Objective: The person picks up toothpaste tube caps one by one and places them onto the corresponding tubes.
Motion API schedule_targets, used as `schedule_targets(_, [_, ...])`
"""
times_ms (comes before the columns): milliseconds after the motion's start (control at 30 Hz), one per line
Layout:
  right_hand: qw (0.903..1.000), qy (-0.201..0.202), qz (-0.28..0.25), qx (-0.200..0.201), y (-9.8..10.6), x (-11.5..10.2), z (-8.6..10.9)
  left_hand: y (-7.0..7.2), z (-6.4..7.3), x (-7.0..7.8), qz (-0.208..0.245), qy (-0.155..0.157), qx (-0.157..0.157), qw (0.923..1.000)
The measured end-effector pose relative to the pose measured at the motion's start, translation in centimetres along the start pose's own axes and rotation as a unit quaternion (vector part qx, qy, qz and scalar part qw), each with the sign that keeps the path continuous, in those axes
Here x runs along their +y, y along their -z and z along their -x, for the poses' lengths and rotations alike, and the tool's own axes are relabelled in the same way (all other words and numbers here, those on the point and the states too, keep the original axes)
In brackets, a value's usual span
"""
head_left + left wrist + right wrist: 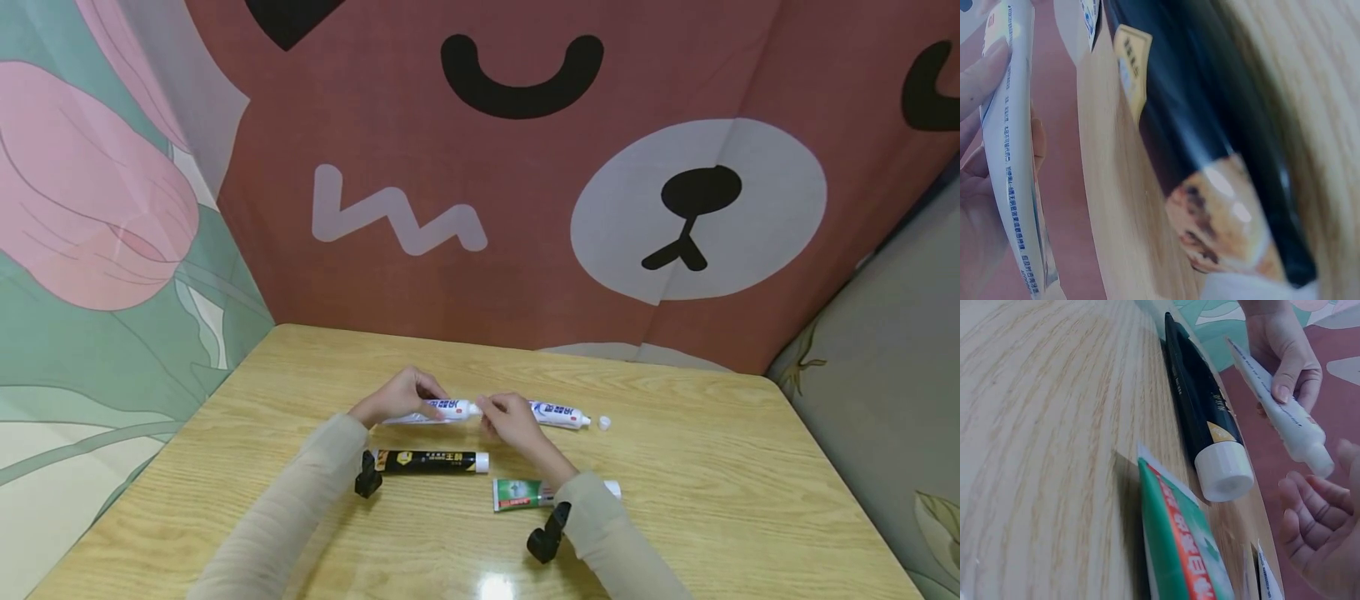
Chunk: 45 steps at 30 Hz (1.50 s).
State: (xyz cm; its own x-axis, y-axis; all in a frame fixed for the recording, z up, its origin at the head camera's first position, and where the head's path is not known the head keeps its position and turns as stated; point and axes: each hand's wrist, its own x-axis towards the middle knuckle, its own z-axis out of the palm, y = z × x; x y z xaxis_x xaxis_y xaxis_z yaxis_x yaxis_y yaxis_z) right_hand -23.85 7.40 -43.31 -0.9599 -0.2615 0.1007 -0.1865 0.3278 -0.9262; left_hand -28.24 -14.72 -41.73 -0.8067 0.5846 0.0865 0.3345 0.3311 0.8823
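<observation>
My left hand (pixel 403 395) grips a white toothpaste tube (pixel 452 409) with blue lettering, lifted off the table and lying roughly level. Its thumb presses on the tube's front in the right wrist view. At the tube's right end, the thumb and fingertips of my right hand (pixel 513 418) close around the small white cap (pixel 1320 461). Just behind the right hand, a second white toothpaste tube (pixel 558 414) lies partly hidden, its nozzle bare. A loose white cap (pixel 604 423) rests beside that nozzle.
A black toothpaste tube (pixel 435 462) with a white cap lies nearer on the wooden table (pixel 420 542). To its right, a green toothpaste tube (pixel 517 493) lies partly under my right forearm. A printed bear cloth (pixel 525 275) hangs behind the table.
</observation>
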Motion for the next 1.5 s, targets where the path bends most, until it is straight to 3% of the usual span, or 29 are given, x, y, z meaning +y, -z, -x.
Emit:
schedule_targets(233, [0.9997, 0.004, -0.023, -0.001, 0.4, -3.2, 1.5, 0.0, 0.1, 0.0, 0.002, 0.004, 0.001, 1.0000])
schedule_targets(467, [0.9999, -0.002, 0.006, -0.009, 0.2, 0.2, 0.1, -0.2, -0.1, 0.2, -0.005, 0.005, -0.001, 1.0000])
schedule_targets(667, [0.9999, -0.002, -0.012, 0.000, 0.1, 0.1, 0.2, -0.4, 0.0, 0.0, 0.003, 0.004, 0.000, 1.0000])
schedule_targets(1033, [0.9996, 0.000, 0.009, 0.025, 0.2, 0.1, -0.1, -0.8, -0.5, 0.6, -0.015, 0.023, 0.033, 0.9991])
schedule_targets(1267, [0.9991, -0.010, 0.002, 0.040, 0.1, 0.1, -0.2, -0.9, -0.8, 0.8, -0.036, 0.034, 0.035, 0.9981])
schedule_targets(1500, [0.9951, -0.057, -0.066, 0.045, -0.6, 0.3, -0.6, -0.8, -0.8, -0.4, -0.031, 0.042, 0.015, 0.9986])
